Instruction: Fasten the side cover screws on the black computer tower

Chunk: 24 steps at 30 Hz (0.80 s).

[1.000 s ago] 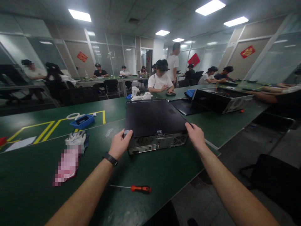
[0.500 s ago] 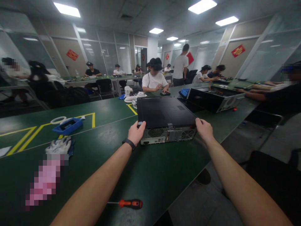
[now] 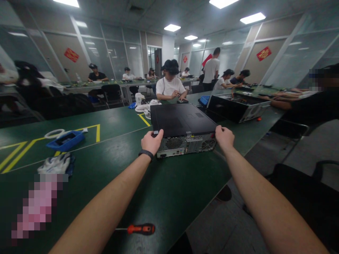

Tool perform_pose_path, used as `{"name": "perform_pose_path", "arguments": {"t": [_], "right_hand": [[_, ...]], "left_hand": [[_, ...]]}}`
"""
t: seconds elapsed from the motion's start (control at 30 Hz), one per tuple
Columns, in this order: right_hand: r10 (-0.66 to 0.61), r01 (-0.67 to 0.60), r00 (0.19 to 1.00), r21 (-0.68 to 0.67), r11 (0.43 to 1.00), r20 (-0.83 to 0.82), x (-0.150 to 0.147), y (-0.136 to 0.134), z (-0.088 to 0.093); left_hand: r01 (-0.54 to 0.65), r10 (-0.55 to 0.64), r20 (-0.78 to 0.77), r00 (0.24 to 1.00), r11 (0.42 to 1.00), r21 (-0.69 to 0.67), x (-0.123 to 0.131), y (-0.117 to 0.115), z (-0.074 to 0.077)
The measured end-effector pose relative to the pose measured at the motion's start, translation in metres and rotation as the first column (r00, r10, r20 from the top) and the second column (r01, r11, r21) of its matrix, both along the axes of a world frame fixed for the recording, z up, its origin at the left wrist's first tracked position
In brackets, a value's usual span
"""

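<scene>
A black desktop computer case (image 3: 182, 118) lies flat on the green table, its rear panel with fan grilles and ports (image 3: 188, 144) facing me. My left hand (image 3: 152, 141) grips the near left corner, thumb on top and fingers curled over the side. At the opposite near corner, my right hand (image 3: 224, 137) is closed on the edge of the case's top panel, its fingertips partly hidden. Whether the panel is loose from the case I cannot tell. Close to me, beside my left forearm, lies a screwdriver (image 3: 141, 229) with a red and black handle.
Grey-white work gloves (image 3: 55, 164) and a blue tray (image 3: 66, 140) lie to the left. Behind the case are white fan parts (image 3: 143, 107) and a seated person (image 3: 171, 86). An opened computer case (image 3: 238, 106) stands at the back right. The table's right edge (image 3: 203, 208) runs diagonally near me.
My view has shifted slightly, so most things sit a little further left. Both hands keep their hold on the case corners. A standing person in the background has turned.
</scene>
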State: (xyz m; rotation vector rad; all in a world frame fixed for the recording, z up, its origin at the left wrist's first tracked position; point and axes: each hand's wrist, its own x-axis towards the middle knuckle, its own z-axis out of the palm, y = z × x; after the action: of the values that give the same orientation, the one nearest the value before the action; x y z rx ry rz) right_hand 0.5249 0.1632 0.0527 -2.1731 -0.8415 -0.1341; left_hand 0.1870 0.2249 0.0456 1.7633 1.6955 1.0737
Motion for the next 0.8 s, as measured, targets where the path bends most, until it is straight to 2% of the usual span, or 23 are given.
{"name": "perform_pose_path", "arguments": {"t": [0.13,0.2,0.27,0.33,0.4,0.5,0.6,0.8], "right_hand": [[0.012,-0.012,0.996,0.003,1.0,0.089,0.002,0.006,0.004],[0.082,-0.088,0.978,0.024,0.996,0.193,0.0,0.0,0.005],[0.224,-0.238,0.922,0.007,0.971,0.317,-0.004,-0.009,0.005],[0.399,-0.406,0.825,-0.072,0.911,0.399,-0.007,-0.019,0.002],[0.508,-0.495,0.722,-0.163,0.853,0.47,-0.009,-0.024,-0.002],[0.501,-0.468,0.635,-0.223,0.855,0.588,-0.012,-0.025,-0.009],[0.437,-0.421,0.629,-0.191,0.887,0.644,-0.015,-0.022,-0.013],[0.406,-0.419,0.63,-0.15,0.895,0.662,-0.017,-0.024,-0.015]], "left_hand": [[0.002,0.006,-0.126,0.992,0.998,0.061,0.012,-0.002,0.005],[0.046,-0.013,-0.203,0.979,0.986,0.158,0.013,-0.005,0.006],[0.161,-0.077,-0.307,0.949,0.952,0.259,0.012,-0.007,0.008],[0.316,-0.164,-0.429,0.888,0.896,0.313,0.009,-0.009,0.009],[0.437,-0.219,-0.534,0.817,0.84,0.323,0.006,-0.01,0.009],[0.512,-0.222,-0.629,0.745,0.795,0.326,0.003,-0.009,0.011],[0.522,-0.186,-0.675,0.714,0.783,0.337,0.003,-0.009,0.012],[0.511,-0.123,-0.703,0.7,0.774,0.374,0.006,-0.014,0.011]]}}
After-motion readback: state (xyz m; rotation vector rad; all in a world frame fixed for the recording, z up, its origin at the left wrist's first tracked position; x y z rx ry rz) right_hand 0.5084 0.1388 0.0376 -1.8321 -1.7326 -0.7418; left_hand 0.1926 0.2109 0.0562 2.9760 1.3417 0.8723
